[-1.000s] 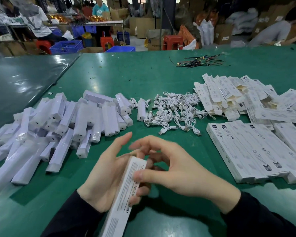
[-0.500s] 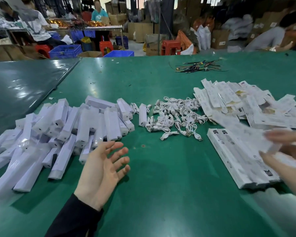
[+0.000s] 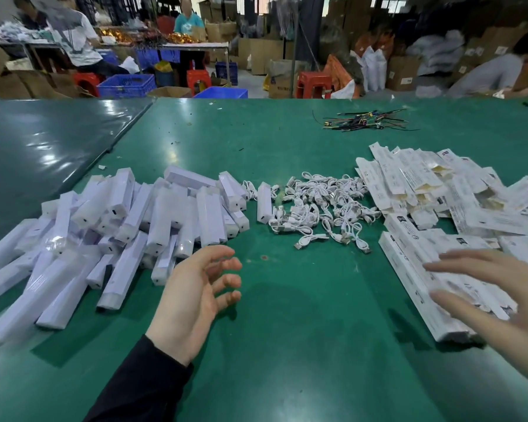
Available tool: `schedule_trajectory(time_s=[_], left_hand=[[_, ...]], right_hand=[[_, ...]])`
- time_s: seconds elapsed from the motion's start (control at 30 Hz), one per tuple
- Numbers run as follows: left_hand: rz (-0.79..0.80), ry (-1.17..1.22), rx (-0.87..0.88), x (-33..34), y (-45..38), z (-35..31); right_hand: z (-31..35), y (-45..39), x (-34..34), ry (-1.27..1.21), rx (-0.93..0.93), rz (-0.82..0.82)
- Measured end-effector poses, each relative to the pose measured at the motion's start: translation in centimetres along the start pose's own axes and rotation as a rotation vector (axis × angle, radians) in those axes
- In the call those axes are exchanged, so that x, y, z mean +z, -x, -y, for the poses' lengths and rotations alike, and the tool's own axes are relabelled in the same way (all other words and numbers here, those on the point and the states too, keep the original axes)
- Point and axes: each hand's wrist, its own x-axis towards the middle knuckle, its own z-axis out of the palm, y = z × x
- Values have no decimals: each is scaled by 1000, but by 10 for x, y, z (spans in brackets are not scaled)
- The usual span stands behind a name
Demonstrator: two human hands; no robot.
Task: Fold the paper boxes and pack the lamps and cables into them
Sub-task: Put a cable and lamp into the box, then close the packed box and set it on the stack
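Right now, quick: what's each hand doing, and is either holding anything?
Left hand: open, palm up, fingers loosely curled, holding nothing.
Right hand: open, fingers spread over the row of packed boxes; motion blur hides whether it touches them.

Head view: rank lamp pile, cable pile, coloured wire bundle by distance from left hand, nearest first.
From the left hand:
1. Lamp pile, just beyond it, to its left.
2. Cable pile, mid-table, ahead and right.
3. Coloured wire bundle, far side of the table, right.
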Motion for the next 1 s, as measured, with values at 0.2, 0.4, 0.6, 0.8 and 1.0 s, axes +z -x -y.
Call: schedule_trajectory(time_s=[0.2,0.4,0.6,0.8,1.0], left_hand=[[-123,-381,295,1,-7,8],[-222,-657,460,-10,-15,13],[-319,-1181,817,-23,-18,9],[-330,-1309,869,-10,-28,9],[-323,-1358,909,-8,-32,18]], right_hand=[[45,-74,55,-234,-53,100],[36,-100,132,-9,107,149],[17,-99,130,22,95,-15],[26,-98,123,-1,28,-127],[19,-139,76,151,256,-135]])
